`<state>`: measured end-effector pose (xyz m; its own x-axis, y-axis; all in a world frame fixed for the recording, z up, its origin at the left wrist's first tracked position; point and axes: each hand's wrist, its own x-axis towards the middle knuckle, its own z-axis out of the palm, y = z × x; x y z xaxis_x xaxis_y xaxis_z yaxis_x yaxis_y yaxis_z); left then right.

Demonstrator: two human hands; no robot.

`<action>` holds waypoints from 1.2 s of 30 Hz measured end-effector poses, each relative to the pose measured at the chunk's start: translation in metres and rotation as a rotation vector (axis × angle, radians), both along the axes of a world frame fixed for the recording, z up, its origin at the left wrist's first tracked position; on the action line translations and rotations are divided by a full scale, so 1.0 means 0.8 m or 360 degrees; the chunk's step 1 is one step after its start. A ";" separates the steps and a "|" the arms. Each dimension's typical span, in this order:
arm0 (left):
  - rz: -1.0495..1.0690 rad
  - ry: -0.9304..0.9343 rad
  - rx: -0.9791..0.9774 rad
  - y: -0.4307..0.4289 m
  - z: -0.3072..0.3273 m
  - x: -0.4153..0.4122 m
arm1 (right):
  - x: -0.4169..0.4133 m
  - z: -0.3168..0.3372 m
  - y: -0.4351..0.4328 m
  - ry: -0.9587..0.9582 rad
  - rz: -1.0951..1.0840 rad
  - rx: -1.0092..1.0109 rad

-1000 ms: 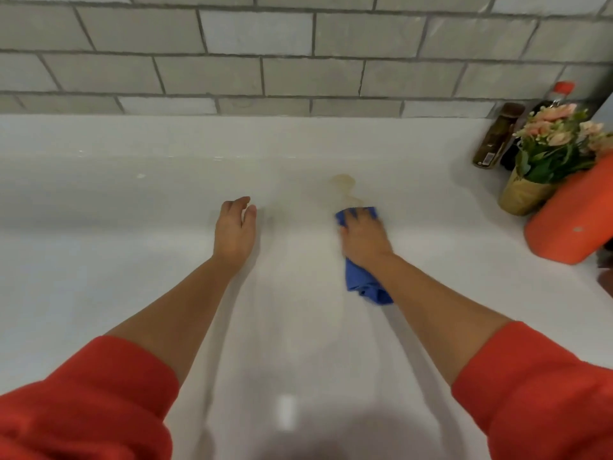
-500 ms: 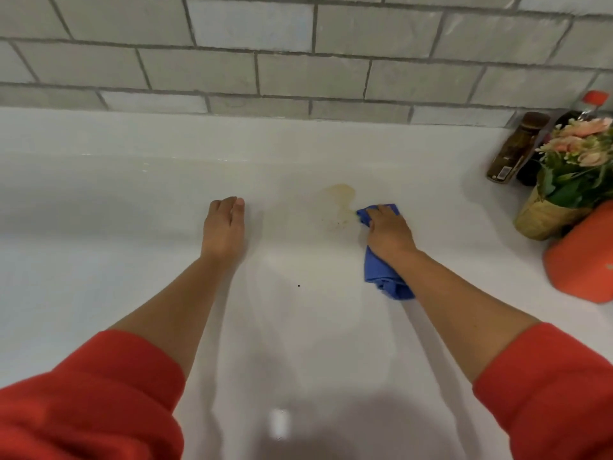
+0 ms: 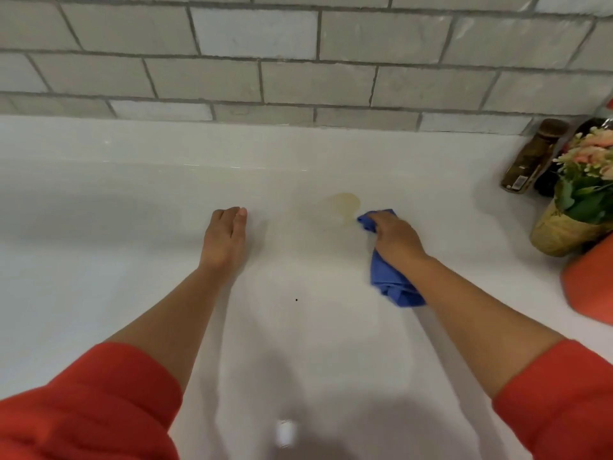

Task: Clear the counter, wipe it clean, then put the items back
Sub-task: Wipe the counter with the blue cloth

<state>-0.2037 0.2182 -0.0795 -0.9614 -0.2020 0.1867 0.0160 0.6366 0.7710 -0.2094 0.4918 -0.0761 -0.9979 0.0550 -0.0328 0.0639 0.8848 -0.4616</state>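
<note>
My right hand (image 3: 396, 237) presses a blue cloth (image 3: 391, 283) flat on the white counter (image 3: 132, 260), fingers closed over its far end. A pale yellowish stain (image 3: 345, 202) lies just left of the cloth's front corner. My left hand (image 3: 225, 237) rests flat on the counter with fingers together and holds nothing. A tiny dark speck (image 3: 296, 299) sits between my forearms.
At the far right stand a brown bottle (image 3: 530, 157), a dark bottle (image 3: 557, 171) behind it, a woven pot of pink flowers (image 3: 574, 227) and an orange container (image 3: 593, 287). A grey tiled wall (image 3: 298, 61) backs the counter.
My right hand slid the cloth rightward, from below the stain to its right side. The left hand stayed planted, its fingers drawn closer together.
</note>
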 end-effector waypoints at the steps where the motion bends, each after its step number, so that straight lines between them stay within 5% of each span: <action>1: 0.0009 -0.0006 -0.0003 0.001 0.000 -0.001 | -0.006 -0.002 -0.003 0.0009 -0.0038 0.0086; 9: 0.0029 -0.0001 -0.0067 0.000 -0.003 -0.003 | 0.077 -0.007 -0.073 0.0204 0.0825 -0.0147; 20: 0.0012 0.0001 -0.0160 0.000 -0.008 -0.009 | -0.080 -0.009 0.050 0.0081 -0.0374 0.0229; 25: 0.0006 0.0012 -0.0178 -0.001 -0.008 -0.012 | -0.104 -0.004 0.010 0.0119 -0.0186 0.0264; 30: 0.0015 -0.0029 -0.0189 -0.001 -0.009 -0.012 | -0.037 -0.008 -0.054 0.0098 0.0489 0.0164; 33: 0.0023 -0.0021 -0.0180 0.000 -0.008 -0.010 | -0.015 0.003 -0.049 0.0018 0.0669 -0.0245; 36: 0.0023 -0.0015 -0.0163 0.002 -0.005 -0.010 | -0.046 0.024 -0.008 0.0166 0.0440 -0.0536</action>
<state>-0.2117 0.2199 -0.0836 -0.9604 -0.1963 0.1980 -0.0008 0.7121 0.7021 -0.2460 0.4854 -0.0570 -0.9726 -0.2106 0.0981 -0.2157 0.6615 -0.7182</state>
